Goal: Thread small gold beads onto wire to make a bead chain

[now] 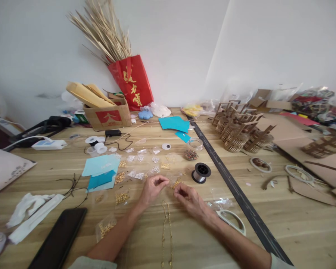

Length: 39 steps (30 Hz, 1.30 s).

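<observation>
In the head view my left hand [154, 191] is closed, thumb and fingertips pinched together. My right hand [189, 198], also pinched, faces it from the right with a small gap between. Anything in either pinch is too small to make out. Just beyond the fingertips lie small gold pieces [176, 183]. A thin gold chain [170, 228] runs in a long loop down the table from below the hands. Behind my right hand stands a black spool of silvery wire [201, 173].
Small bags of gold beads [121, 197] and silvery pieces [136, 174] lie left of my hands. A phone [58, 239] lies at the front left. Across the table runs a black strip [225, 172]; bamboo baskets [238, 130] stand beyond it. A red bag [134, 82] leans on the wall.
</observation>
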### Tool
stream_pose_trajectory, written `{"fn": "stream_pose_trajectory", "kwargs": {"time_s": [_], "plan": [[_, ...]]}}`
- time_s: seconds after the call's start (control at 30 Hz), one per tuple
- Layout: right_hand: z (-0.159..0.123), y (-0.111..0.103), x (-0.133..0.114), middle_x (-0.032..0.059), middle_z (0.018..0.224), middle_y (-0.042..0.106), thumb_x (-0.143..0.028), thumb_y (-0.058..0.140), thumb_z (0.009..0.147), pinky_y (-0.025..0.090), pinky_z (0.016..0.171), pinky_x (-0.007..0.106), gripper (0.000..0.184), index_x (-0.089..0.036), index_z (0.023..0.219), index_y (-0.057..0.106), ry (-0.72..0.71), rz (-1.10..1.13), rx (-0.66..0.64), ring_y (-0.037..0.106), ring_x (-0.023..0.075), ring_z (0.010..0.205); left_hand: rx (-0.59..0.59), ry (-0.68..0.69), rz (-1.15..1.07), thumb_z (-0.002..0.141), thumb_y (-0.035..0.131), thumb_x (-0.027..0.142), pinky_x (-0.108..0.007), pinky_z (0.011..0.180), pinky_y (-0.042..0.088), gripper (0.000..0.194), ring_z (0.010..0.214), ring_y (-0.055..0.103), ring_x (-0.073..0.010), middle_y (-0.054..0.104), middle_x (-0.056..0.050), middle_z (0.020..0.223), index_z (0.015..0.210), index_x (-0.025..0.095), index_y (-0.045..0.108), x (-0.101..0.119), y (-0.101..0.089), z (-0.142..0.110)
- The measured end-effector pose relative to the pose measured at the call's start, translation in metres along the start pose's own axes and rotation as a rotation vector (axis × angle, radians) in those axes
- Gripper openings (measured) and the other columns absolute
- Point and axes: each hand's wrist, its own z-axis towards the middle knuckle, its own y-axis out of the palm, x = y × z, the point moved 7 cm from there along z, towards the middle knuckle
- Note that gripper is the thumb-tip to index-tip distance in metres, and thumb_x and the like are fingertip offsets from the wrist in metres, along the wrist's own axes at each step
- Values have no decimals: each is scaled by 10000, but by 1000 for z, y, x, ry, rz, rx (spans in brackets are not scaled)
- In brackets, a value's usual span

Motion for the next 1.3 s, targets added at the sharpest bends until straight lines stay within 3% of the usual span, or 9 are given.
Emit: {"fn": "stream_pose_trajectory", "kwargs": {"time_s": [0.2,0.53,0.8,1.3], "plan": [[-5,4,1,-5,690,509,-235,458,865,359,583,234,123,-177,769,509,-75,80,158,457,130,637,40,-208,-232,649,736,328,-257,624,516,207,610,633,-148,704,-26,640,704,132,703,-7,-3,-1],[-11,6,-7,-4,684,500,-232,452,874,347,535,228,129,-182,769,506,-109,118,188,453,127,614,9,-383,-311,555,800,277,-243,648,495,208,601,609,-125,698,-11,615,691,141,721,0,0,-13],[-14,10,-9,-4,702,514,-213,457,881,366,550,222,116,-180,781,507,-152,107,187,472,121,622,72,-357,-351,577,788,259,-230,657,469,159,622,590,-122,685,5,626,657,149,706,-6,-1,-37],[-12,13,-7,-11,697,534,-192,470,886,374,552,223,103,-184,793,513,-181,56,138,482,116,611,-6,-322,-378,566,809,254,-218,651,477,161,642,609,-127,705,-5,670,666,159,728,-14,0,-38]]}}
